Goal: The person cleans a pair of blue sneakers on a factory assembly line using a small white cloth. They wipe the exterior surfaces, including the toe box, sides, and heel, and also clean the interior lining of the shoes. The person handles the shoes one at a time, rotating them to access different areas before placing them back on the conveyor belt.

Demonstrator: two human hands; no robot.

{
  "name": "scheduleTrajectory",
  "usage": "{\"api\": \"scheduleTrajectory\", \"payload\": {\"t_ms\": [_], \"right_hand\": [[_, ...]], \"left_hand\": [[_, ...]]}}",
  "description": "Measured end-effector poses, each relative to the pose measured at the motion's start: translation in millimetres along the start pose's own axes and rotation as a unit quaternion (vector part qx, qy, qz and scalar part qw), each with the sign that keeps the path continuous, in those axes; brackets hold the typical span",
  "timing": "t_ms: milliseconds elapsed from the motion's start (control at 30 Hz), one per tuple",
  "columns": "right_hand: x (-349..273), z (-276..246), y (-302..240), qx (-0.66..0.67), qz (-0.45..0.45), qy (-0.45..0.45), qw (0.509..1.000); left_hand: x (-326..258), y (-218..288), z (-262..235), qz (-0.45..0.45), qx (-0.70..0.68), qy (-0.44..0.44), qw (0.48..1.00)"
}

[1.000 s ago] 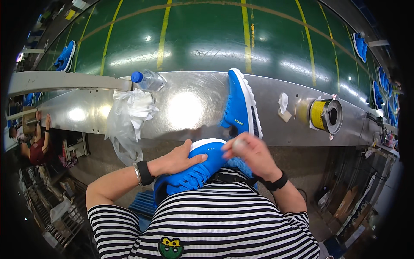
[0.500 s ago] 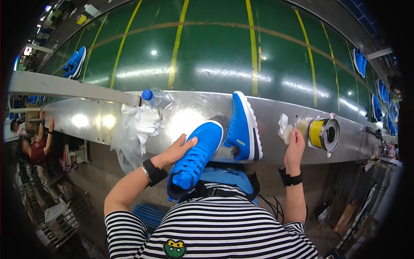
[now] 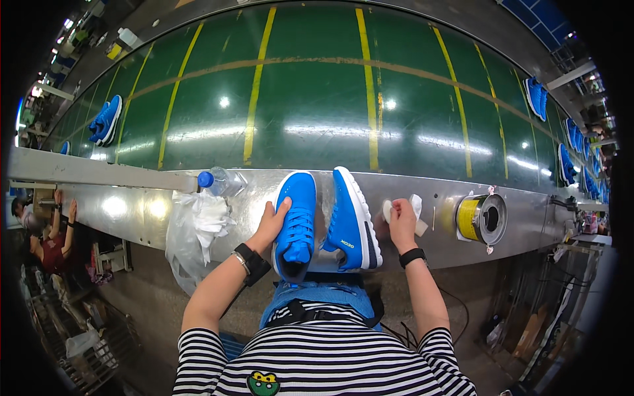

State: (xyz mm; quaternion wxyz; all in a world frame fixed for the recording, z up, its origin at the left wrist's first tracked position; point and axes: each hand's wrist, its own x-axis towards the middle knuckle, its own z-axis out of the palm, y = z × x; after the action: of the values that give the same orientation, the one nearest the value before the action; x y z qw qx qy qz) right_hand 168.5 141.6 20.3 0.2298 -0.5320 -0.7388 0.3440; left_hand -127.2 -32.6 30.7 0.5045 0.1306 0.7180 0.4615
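Two bright blue sneakers stand on the steel ledge (image 3: 429, 247) in front of me. The left sneaker (image 3: 296, 221) rests upright, laces up, and my left hand (image 3: 271, 224) grips its side. The right sneaker (image 3: 350, 221) lies tilted on its side, its white sole facing right. Just to the right of it, my right hand (image 3: 401, 223) is closed on a white cloth (image 3: 411, 208) lying on the ledge. Both wrists wear black bands.
A clear plastic bag with white paper (image 3: 198, 228) and a blue-capped bottle (image 3: 218, 181) sit left of the shoes. A yellow tape roll (image 3: 479, 219) stands at right. Behind runs a green conveyor belt (image 3: 310, 105) carrying more blue sneakers (image 3: 105, 120). Another person (image 3: 49, 237) works at far left.
My left hand carried the left sneaker from my lap up onto the ledge and set it beside the other shoe. My right hand left it and reached right to the white cloth.
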Motion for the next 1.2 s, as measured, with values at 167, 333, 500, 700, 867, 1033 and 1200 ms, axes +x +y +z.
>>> {"api": "scheduleTrajectory", "payload": {"t_ms": [167,333,500,700,867,1033,1200], "right_hand": [[-4,-11,-25,-0.110,-0.089,0.023,0.990],[-32,-20,-70,0.163,0.081,-0.165,0.969],[-38,6,-69,0.134,0.063,-0.237,0.960],[-37,6,-66,0.265,0.134,-0.261,0.919],[-54,13,-58,0.612,0.334,-0.278,0.661],[-52,22,-79,0.728,0.354,-0.337,0.481],[-58,28,-57,0.722,0.357,-0.327,0.494]], "left_hand": [[17,-13,1,-0.025,-0.004,0.043,0.999],[-13,16,1,0.000,-0.081,0.013,0.997],[-27,23,-2,0.015,-0.117,-0.022,0.993],[-30,9,-18,0.032,-0.083,-0.021,0.996],[-42,-10,-43,-0.004,-0.112,-0.028,0.993],[-73,-24,-55,-0.027,-0.174,-0.055,0.983],[-90,-28,-49,-0.019,-0.185,-0.075,0.980]]}}
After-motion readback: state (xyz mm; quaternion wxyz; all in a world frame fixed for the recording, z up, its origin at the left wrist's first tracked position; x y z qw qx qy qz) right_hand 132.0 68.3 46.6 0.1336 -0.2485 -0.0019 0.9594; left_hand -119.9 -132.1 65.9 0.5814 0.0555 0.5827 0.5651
